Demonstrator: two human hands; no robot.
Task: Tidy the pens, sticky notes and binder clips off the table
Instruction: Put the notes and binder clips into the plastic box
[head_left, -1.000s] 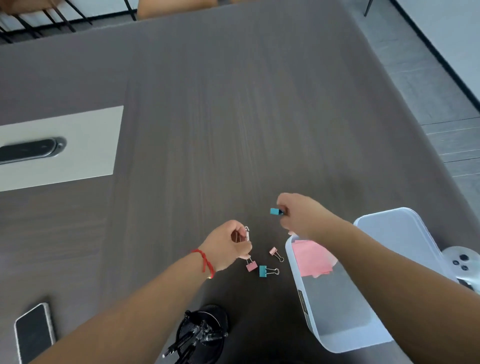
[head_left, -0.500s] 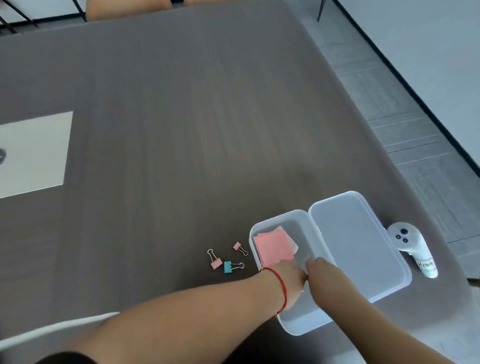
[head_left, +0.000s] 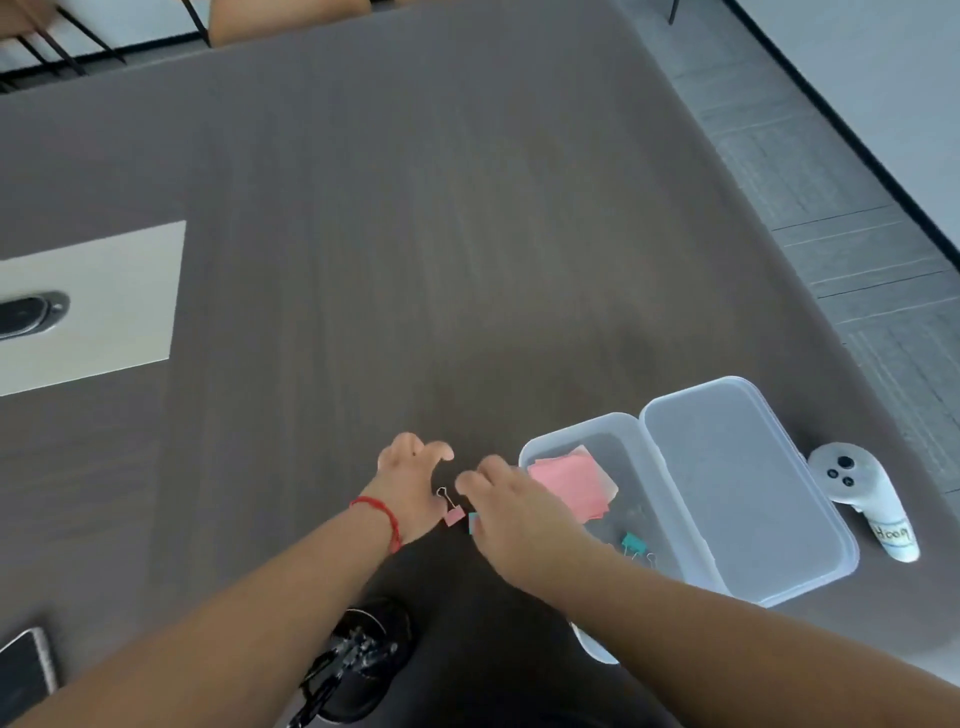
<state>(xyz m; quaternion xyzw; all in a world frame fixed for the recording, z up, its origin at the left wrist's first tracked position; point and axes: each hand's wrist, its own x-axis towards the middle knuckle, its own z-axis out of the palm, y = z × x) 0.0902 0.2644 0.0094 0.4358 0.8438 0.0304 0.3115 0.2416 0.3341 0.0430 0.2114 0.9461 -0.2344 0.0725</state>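
Small pink binder clip (head_left: 453, 514) with a silver wire handle lies on the dark grey wood-grain table (head_left: 415, 234), in the narrow gap between the person's two hands. A teal binder clip (head_left: 472, 521) sits just beside it, half hidden under the right hand (head_left: 511, 514). The left hand (head_left: 413, 480), with a red string bracelet (head_left: 379, 517) on its wrist, hovers over the table with fingers spread and curled, holding nothing. The right hand reaches in palm down with fingers extended toward the two clips; whether it touches either one cannot be told.

Just right of the hands stands a clear plastic box (head_left: 524, 457) with its hinged lid (head_left: 743, 488) lying open flat on the table. Inside it rest a stack of pink sticky notes (head_left: 571, 483) and another teal binder clip (head_left: 634, 543) with wire handles. A white handheld controller (head_left: 857, 493) with a labelled grip lies beyond the lid, near the table's edge.

Near the bottom, a black mesh pen holder (head_left: 363, 660) holds dark pens. A phone (head_left: 23, 665) lies at the lower left corner, and a pale inset panel (head_left: 114, 296) is set into the table at the far left.
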